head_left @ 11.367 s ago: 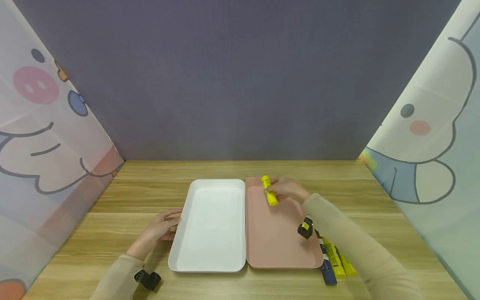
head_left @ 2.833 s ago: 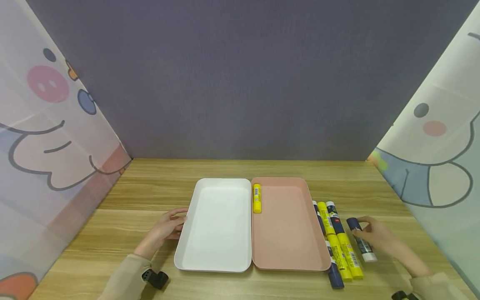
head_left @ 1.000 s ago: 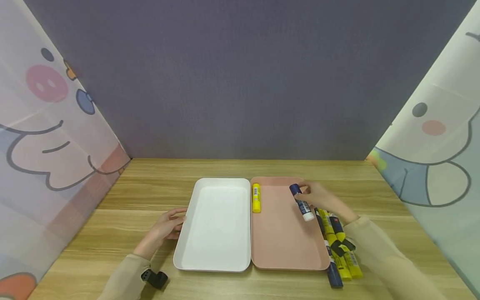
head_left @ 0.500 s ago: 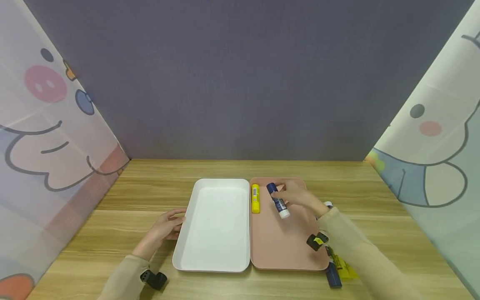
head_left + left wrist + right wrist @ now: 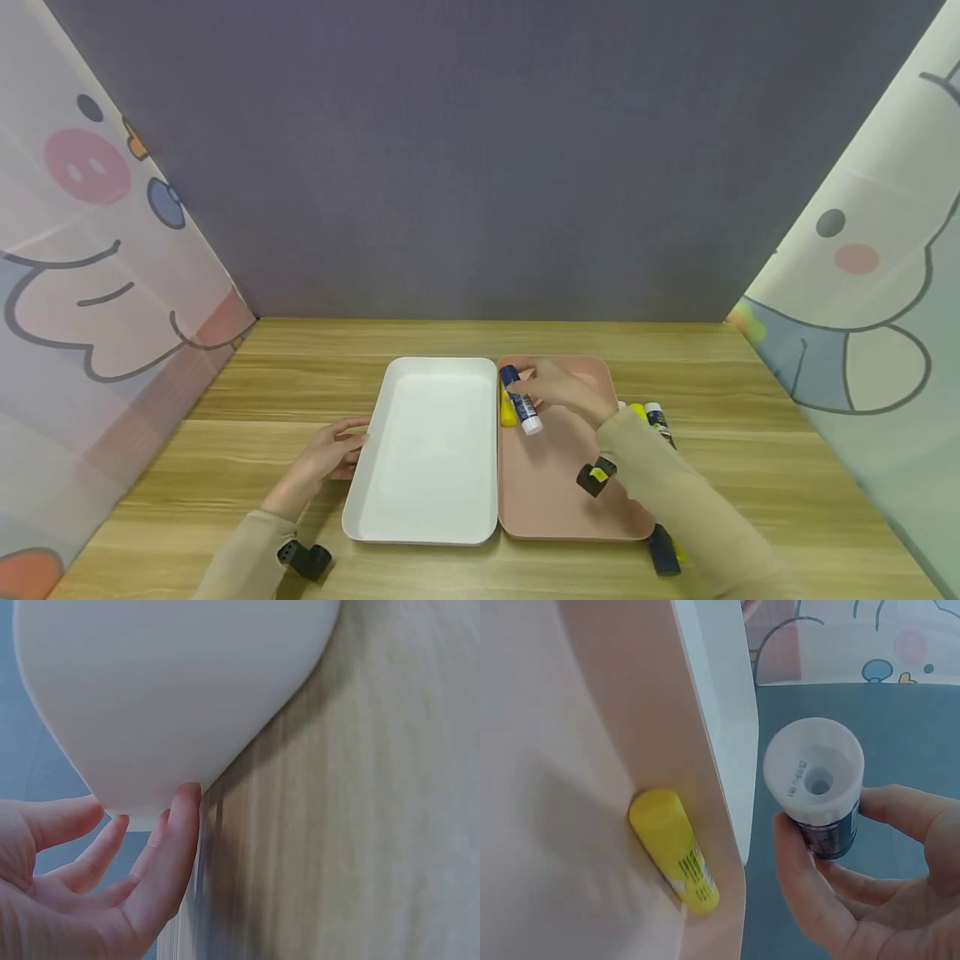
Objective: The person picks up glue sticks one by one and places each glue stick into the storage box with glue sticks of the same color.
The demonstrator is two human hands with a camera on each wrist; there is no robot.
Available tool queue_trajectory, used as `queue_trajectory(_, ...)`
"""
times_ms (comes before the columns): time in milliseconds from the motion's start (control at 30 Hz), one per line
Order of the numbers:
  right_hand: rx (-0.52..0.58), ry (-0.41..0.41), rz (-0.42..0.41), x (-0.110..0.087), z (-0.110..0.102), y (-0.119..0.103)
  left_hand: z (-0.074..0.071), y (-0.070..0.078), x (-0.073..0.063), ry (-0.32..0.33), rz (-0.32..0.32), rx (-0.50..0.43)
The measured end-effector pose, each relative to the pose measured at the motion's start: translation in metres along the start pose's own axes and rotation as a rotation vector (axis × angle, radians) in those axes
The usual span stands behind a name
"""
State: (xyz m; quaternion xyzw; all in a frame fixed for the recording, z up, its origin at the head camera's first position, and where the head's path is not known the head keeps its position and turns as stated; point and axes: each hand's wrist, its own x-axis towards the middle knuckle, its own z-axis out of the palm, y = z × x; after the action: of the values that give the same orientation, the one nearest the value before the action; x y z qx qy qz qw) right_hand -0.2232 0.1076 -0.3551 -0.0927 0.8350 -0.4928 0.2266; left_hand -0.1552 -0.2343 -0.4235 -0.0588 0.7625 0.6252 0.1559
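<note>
Over the far-left corner of the pink tray (image 5: 570, 512), my right hand (image 5: 557, 388) grips a dark blue glue stick (image 5: 521, 402) between thumb and fingers. In the right wrist view the white base of that glue stick (image 5: 815, 769) faces the camera, clear of the tray floor. Under it, along the tray's left wall, lies a yellow glue stick (image 5: 676, 851), partly covered in the head view. My left hand (image 5: 324, 457) rests its fingertips against the outer left side of the white tray (image 5: 423, 454); its thumb tip is right at the rim in the left wrist view.
Both trays stand side by side on a wooden table (image 5: 300, 367). To the right of the pink tray lie more glue sticks, including a dark blue one (image 5: 663, 550), mostly hidden by my right sleeve (image 5: 682, 492). A grey panel (image 5: 480, 167) stands behind.
My right hand picked up the dark blue glue stick from the table's right side and carried it left over the pink tray to the yellow one, placed earlier. The left hand stayed.
</note>
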Motion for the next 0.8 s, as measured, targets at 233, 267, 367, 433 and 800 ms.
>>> queue_trajectory(233,0.004,-0.005,-0.002,0.011,0.016,-0.009,0.001,0.000,0.000,0.010,-0.006,-0.004)
queue_trajectory(267,-0.003,0.001,0.006,0.013,0.018,-0.010,0.001,0.000,0.000,0.011,-0.007,-0.004)
queue_trajectory(367,-0.007,0.016,0.024,0.018,0.023,-0.013,0.001,0.000,0.000,0.014,-0.010,-0.009)
queue_trajectory(433,-0.017,0.022,0.039,0.021,0.027,-0.015,0.001,0.000,0.000,0.019,-0.012,-0.011)
queue_trajectory(800,0.020,0.024,0.105,0.036,0.039,-0.020,0.000,0.000,0.000,0.016,-0.012,-0.008)
